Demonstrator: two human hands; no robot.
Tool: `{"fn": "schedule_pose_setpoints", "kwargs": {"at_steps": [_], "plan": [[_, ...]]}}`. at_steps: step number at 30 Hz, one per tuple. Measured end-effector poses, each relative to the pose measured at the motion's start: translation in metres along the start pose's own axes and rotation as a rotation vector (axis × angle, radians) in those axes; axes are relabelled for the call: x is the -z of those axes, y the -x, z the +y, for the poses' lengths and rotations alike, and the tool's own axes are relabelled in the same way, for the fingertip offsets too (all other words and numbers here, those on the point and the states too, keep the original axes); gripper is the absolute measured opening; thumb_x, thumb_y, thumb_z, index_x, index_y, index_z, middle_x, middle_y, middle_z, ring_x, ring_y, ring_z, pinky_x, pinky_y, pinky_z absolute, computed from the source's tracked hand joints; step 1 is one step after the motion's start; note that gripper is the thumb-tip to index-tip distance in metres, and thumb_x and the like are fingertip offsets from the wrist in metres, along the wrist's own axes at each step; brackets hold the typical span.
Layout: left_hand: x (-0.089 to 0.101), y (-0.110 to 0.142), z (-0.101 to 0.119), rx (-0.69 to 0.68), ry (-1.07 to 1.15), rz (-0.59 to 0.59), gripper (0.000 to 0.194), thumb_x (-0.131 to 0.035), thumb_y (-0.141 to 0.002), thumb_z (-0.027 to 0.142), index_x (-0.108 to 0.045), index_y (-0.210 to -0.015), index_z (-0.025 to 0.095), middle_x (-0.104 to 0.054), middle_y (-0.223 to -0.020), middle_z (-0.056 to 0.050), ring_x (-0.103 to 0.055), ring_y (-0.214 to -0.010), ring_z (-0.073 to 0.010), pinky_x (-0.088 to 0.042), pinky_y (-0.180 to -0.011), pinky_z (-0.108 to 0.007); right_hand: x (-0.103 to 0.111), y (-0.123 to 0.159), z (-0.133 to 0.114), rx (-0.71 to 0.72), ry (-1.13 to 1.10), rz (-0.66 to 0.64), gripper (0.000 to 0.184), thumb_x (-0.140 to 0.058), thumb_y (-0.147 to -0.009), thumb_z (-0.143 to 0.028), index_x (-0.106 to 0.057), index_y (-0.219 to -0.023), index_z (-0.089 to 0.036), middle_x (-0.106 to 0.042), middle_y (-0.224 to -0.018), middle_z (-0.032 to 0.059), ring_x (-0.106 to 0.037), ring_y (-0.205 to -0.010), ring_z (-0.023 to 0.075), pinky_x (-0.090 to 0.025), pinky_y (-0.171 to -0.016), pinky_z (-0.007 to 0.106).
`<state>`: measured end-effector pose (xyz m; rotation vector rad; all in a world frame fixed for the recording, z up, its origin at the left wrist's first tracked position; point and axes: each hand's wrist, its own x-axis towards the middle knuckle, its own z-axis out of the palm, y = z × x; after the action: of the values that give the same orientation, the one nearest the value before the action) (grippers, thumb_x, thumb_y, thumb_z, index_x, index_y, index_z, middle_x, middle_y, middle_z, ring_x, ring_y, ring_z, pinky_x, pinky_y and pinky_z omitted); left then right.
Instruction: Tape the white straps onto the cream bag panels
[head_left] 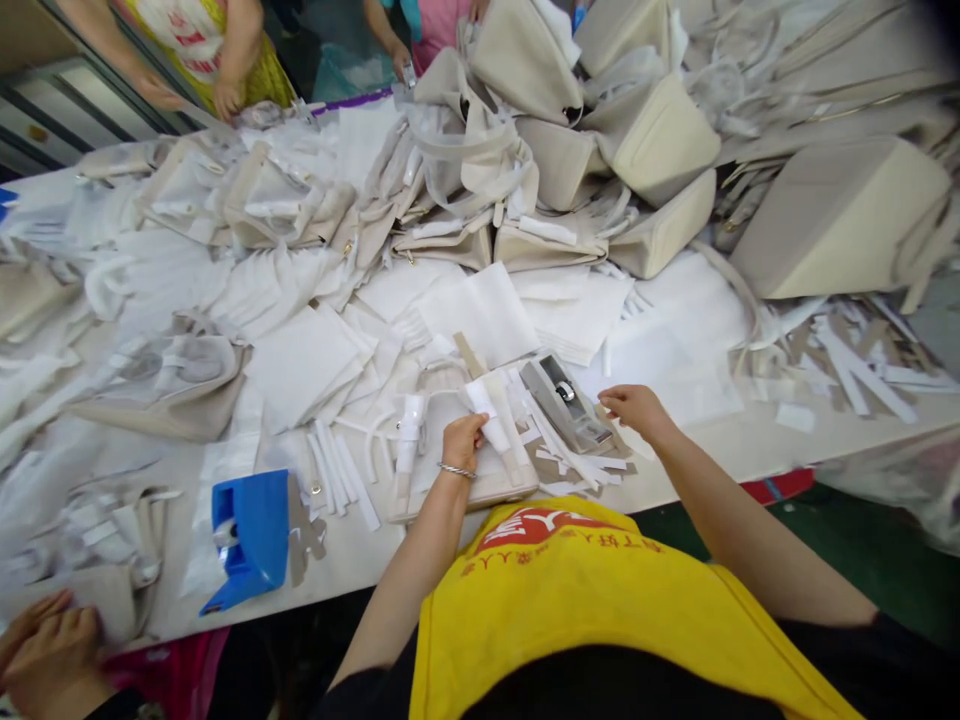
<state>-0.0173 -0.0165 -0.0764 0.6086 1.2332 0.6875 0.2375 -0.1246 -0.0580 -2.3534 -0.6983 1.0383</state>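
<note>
Cluttered bench (pixel 345 555) in a workroom: a person's left hand (pixel 461 443) has its grip pinching a white wrap (pixel 491 418), which extends forward from the fingertips above a beige bag (pixel 450 480). At right, the right hand (pixel 636 408) holds its fingertips together beside a gray tape dispenser (pixel 566 400), contents unclear. Beyond lie white sheets (pixel 480 315), piled handbags (pixel 555 160) and co-workers' hands (pixel 229 98).

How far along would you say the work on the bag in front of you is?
One strap of the bag already looks covered by a white wrap. The left hand holds a second white wrap; the right hand is beside the grey tape dispenser. Securing that second wrap may be left, though whether it is fastened can't be made out. Loose white strips lie nearby.
</note>
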Motion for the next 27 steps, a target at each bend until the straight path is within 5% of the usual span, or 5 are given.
{"fn": "schedule_pose_setpoints", "kwargs": {"at_steps": [4,11,17,22,27], "plan": [[0.001,-0.002,0.000,0.019,0.020,-0.013,0.028,-0.065,-0.047,0.021,-0.038,-0.043,0.014,-0.033,-0.035,0.007,-0.028,-0.034,-0.0030,-0.016,-0.033,-0.018,0.005,0.002,0.020,-0.117,-0.045,-0.129,0.014,-0.055,-0.064,-0.020,-0.062,-0.074,-0.012,-0.056,-0.052,0.0017,-0.046,-0.044,0.0082,-0.031,-0.037,0.018],[0.002,-0.002,-0.001,0.033,0.030,-0.041,0.026,-0.065,-0.047,0.021,-0.040,-0.044,0.014,-0.033,-0.035,0.007,-0.028,-0.034,-0.0031,-0.016,-0.034,-0.019,-0.006,0.008,0.006,-0.133,-0.010,-0.218,0.008,-0.059,-0.061,-0.020,-0.058,-0.057,-0.013,-0.037,-0.032,-0.0059,-0.026,-0.032,0.0043,-0.018,-0.033,0.020],[0.004,-0.003,-0.002,0.050,0.039,-0.044,0.027,-0.065,-0.047,0.020,-0.039,-0.044,0.014,-0.033,-0.034,0.007,-0.028,-0.034,-0.0030,-0.016,-0.034,-0.019,-0.009,0.010,0.013,-0.139,-0.090,-0.172,0.012,-0.060,-0.058,-0.021,-0.052,-0.053,-0.014,-0.045,-0.039,-0.0035,-0.028,-0.033,0.0037,-0.019,-0.034,0.019],[0.005,-0.004,-0.003,0.046,0.052,-0.051,0.027,-0.065,-0.047,0.020,-0.039,-0.045,0.014,-0.033,-0.034,0.007,-0.028,-0.034,-0.0031,-0.016,-0.033,-0.018,0.005,0.042,0.031,-0.090,-0.459,-0.247,0.020,-0.058,-0.060,-0.033,-0.047,-0.059,-0.016,-0.038,-0.041,-0.0065,-0.025,-0.034,0.0030,-0.013,-0.033,0.018],[0.005,-0.006,-0.003,0.059,0.043,-0.046,0.028,-0.066,-0.046,0.021,-0.039,-0.046,0.015,-0.032,-0.034,0.008,-0.027,-0.034,-0.0028,-0.015,-0.033,-0.018,0.001,0.070,0.062,-0.152,-0.477,-0.318,0.023,-0.059,-0.059,-0.037,-0.047,-0.062,-0.017,-0.036,-0.044,-0.0071,-0.022,-0.034,0.0030,-0.011,-0.034,0.019]]}}
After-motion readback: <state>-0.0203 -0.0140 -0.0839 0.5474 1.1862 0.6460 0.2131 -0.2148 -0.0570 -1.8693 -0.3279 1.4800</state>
